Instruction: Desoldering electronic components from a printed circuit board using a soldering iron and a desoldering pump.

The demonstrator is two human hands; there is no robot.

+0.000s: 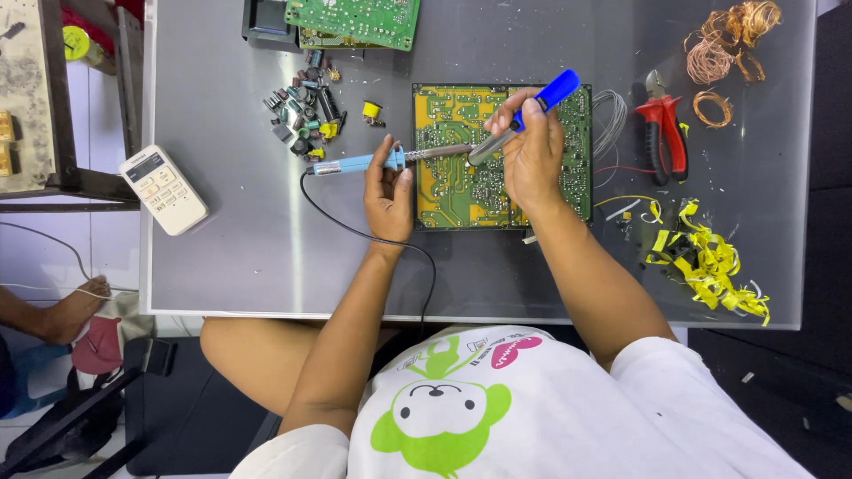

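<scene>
A green and yellow circuit board point(448, 191) lies solder side up in the middle of the grey table point(257, 239). My left hand point(389, 191) grips a light blue soldering iron point(355, 163) by its handle, tip resting on the board. My right hand point(531, 151) holds a blue-topped desoldering pump point(543, 98) tilted, its nozzle down on the board next to the iron's tip. The iron's black cord point(373, 238) runs back off the table's near edge.
A pile of loose components point(302, 111) lies left of the board, another green board point(355, 19) at the far edge. Red pliers point(661, 133), copper wire coils point(723, 44) and yellow tape scraps point(710, 257) sit at the right. A white remote point(162, 189) rests at the left edge.
</scene>
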